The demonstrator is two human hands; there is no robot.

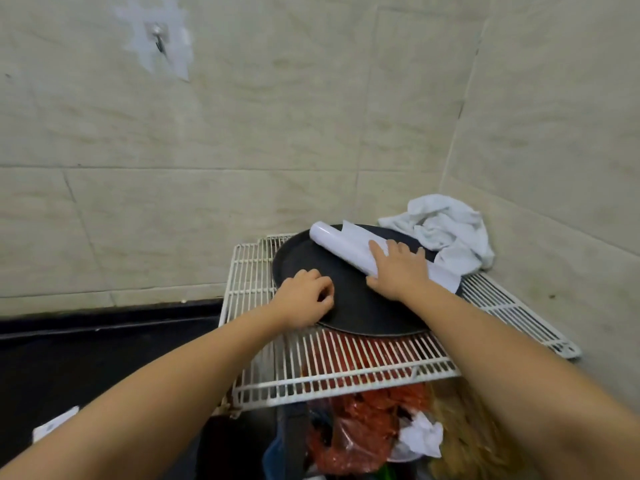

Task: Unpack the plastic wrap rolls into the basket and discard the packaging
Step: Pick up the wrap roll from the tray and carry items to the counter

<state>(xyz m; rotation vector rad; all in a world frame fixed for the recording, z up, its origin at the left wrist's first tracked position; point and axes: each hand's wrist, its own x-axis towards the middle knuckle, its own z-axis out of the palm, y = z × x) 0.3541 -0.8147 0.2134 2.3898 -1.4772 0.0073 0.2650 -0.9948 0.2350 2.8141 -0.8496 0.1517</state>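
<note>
The right hand (pixel 398 271) lies flat and open on top of the plastic wrap roll (pixel 341 249), with the palm pressing it down and the fingers spread over its near end; it does not close around the roll. The left hand (pixel 304 299) is loosely curled, with fingertips touching the dark round tray (pixel 346 306) near its left edge, and it holds nothing that I can see.

The roll lies on its side on the tray, diagonal, with its far end pointing to the back wall. A loose white sheet (pixel 446 275), probably its packaging, is spread under and behind the roll. The tray rests on a white wire rack (pixel 346 372), and a crumpled cloth (pixel 446 226) lies behind it in the corner.

I think the main risk is rolling: the roll is round and smooth, and a flat palm can only push it, so it may escape over the tray rim and fall off the rack. The tray also hangs over clutter below the rack, so a strong push could shift it. No basket is visible, so I cannot tell where the roll must go
</note>
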